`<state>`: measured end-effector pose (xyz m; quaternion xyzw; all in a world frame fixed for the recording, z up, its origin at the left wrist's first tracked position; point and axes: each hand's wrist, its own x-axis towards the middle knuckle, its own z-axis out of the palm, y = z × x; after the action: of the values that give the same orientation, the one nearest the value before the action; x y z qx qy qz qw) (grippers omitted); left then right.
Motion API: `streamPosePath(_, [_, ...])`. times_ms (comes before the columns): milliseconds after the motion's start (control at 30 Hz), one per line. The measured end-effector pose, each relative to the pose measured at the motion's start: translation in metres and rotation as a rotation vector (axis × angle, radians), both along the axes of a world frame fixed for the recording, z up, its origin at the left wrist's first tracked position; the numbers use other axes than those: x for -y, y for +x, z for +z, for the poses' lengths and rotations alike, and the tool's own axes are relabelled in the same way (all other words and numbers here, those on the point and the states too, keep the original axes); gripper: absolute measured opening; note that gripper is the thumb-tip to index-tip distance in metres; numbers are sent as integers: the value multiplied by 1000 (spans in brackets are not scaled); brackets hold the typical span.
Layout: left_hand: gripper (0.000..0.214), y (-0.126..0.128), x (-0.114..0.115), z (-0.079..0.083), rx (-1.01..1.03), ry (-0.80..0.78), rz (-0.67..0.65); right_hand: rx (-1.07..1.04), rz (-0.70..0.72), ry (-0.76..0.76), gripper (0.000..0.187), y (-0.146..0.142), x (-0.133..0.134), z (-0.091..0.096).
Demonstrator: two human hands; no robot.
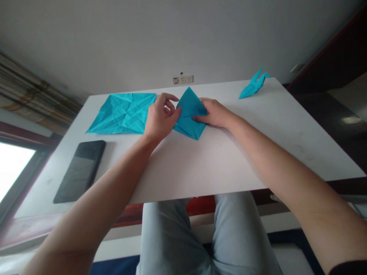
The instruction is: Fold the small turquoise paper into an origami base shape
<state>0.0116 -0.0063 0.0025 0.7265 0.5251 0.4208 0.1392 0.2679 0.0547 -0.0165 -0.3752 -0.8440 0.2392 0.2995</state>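
Observation:
A folded blue origami paper (190, 107), roughly diamond-shaped with a crease across its middle, is held up between both hands over the table's middle. My left hand (162, 114) pinches its left edge between thumb and fingers. On the other side, my right hand (213, 112) grips the right corner, thumb in front and fingers behind the paper. Just left of my left hand lies an unfolded blue sheet (123, 113) covered in crease lines, partly hidden by that hand. A finished blue paper crane (254, 84) stands at the back right.
A black smartphone (82, 168) lies on the left of the white table (200, 168). Behind the table is a wall with power sockets (182, 79). A curtain (25, 88) and a window are at the left. My legs are below the front edge.

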Motion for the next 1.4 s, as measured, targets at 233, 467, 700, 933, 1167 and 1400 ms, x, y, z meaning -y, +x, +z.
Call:
streamPosePath(233, [24,3,3,-3,16,-35,-154,-1,6,15,57,0,3,0])
streamPosePath(467, [25,-4,-7,-10,-30,-55,-200,-100,-6,-43,123,1,-2,-12])
streamPosePath(700, [32,-10,-9,-15,-110,-39,-205,-124,55,17,112,1,-2,-10])
streamPosePath(933, [39,-15,-12,-19,-162,-60,-183,-117,29,63,96,1,-3,-10])
streamPosePath(1167, [33,-13,-5,-11,-280,-134,-188,-65,49,94,64,4,-2,-10])
streamPosePath(1400, [31,-12,-7,-13,-336,-118,-209,-64,-42,51,66,5,-11,-19])
